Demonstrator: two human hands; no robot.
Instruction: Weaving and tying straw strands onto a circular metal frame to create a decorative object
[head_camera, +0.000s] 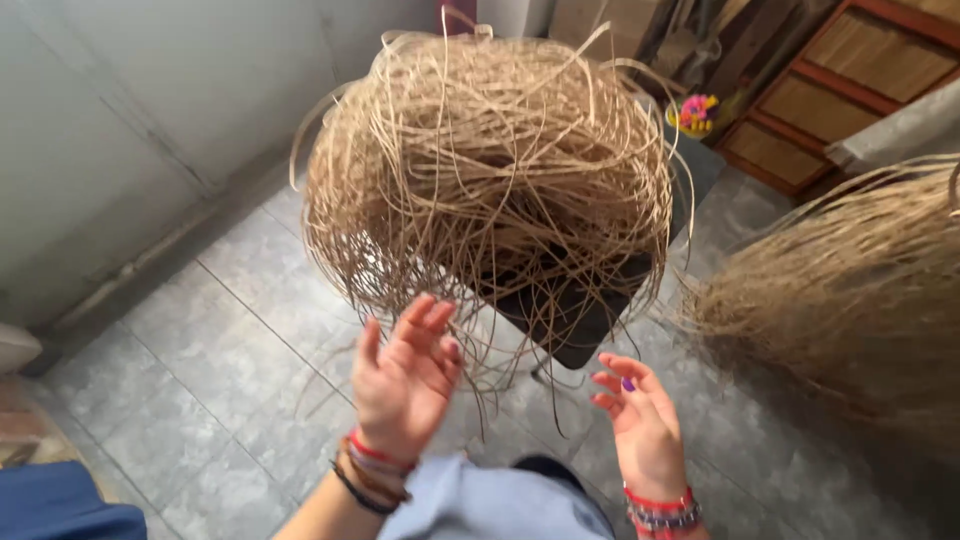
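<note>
A big tangled heap of thin tan cane strips (490, 170) rests on a dark stool (570, 315) in front of me. My left hand (405, 380) is raised just below the heap, palm up and fingers spread, with loose strands hanging around the fingertips. Lower and to the right, my right hand (640, 420) is held open with its fingers apart, close to the stool's front edge. Neither hand grips anything. Both wrists wear red and beaded bracelets.
A second bundle of tan fibre (850, 300) fills the right side. Grey tiled floor (220, 370) lies below, a pale wall (120, 120) on the left. Wooden-framed panels (830, 90) and a small colourful object (695, 112) stand at the back right.
</note>
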